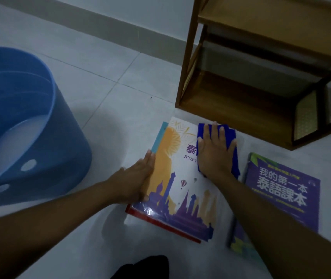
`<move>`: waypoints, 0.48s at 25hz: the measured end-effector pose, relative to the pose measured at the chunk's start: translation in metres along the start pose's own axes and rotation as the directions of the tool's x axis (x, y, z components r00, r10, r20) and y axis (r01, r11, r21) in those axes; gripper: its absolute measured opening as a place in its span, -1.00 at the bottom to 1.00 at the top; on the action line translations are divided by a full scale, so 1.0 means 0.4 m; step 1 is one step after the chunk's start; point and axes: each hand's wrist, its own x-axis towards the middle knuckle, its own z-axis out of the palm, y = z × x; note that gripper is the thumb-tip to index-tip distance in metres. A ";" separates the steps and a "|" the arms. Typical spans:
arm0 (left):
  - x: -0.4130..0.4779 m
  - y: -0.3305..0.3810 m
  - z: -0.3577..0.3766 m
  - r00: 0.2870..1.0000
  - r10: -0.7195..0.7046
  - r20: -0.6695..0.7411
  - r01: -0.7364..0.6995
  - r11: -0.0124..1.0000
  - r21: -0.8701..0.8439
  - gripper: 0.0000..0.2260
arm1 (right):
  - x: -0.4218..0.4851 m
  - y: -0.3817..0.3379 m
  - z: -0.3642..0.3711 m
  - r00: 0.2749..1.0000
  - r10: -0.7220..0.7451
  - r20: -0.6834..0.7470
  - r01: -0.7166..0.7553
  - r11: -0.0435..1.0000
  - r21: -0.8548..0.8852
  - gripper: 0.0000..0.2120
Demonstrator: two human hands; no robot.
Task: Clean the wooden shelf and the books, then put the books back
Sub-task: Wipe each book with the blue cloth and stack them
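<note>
Floor (pixel 100 67) first: pale tiles, and that's where everything sits. Big blue tub (pixel 64 150) on the left, tipped so its mouth faces me. All I can make out inside is its pale bottom, plus a few round holes in the wall.

The wooden shelf (pixel 241 101) stands far right, open front toward me. The books are out on the floor just in front of it.

The skyline book (pixel 180 188) lies flat, cover up, on top of a red-edged book (pixel 160 223). Its long axis runs near to far, with the far end leaning a bit right. The top of the cover points at the shelf, so the title reads upright for me.

The purple book (pixel 285 190) lies flat just right of it, on the same near-to-far line. My right forearm partly covers it.

A blue cloth (pixel 232 137) sits on the far right corner of the skyline book. My right hand (pixel 215 152) is flat on the cloth, fingers straight and spread, pressing down. My left hand (pixel 138 178) rests along the book's left edge with straight fingers, bracing rather than gripping.

Something dark (pixel 146 266) at the near edge, can't tell what.
</note>
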 end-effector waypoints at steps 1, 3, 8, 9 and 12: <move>-0.001 0.006 0.003 1.000 -0.006 -0.015 0.006 1.000 -0.004 0.08 | 0.017 -0.026 0.000 1.000 -0.026 0.001 0.026 0.999 -0.019 -0.49; -0.004 0.021 0.004 0.999 -0.034 -0.027 0.036 0.998 0.054 0.07 | 0.024 -0.091 0.001 0.988 -0.151 0.020 0.152 0.987 -0.048 -0.48; -0.012 0.047 -0.001 0.991 -0.132 -0.032 0.135 0.975 0.178 0.07 | -0.007 -0.131 -0.007 0.774 -0.621 0.121 0.627 0.779 -0.015 -0.53; -0.015 0.050 -0.001 0.990 -0.141 -0.029 0.144 0.973 0.179 0.07 | -0.005 -0.102 -0.012 0.752 -0.648 0.118 0.655 0.755 -0.026 -0.53; -0.019 0.051 0.001 0.988 -0.151 -0.030 0.154 0.975 0.157 0.05 | -0.017 -0.004 -0.010 0.913 -0.407 0.041 0.408 0.912 -0.042 -0.51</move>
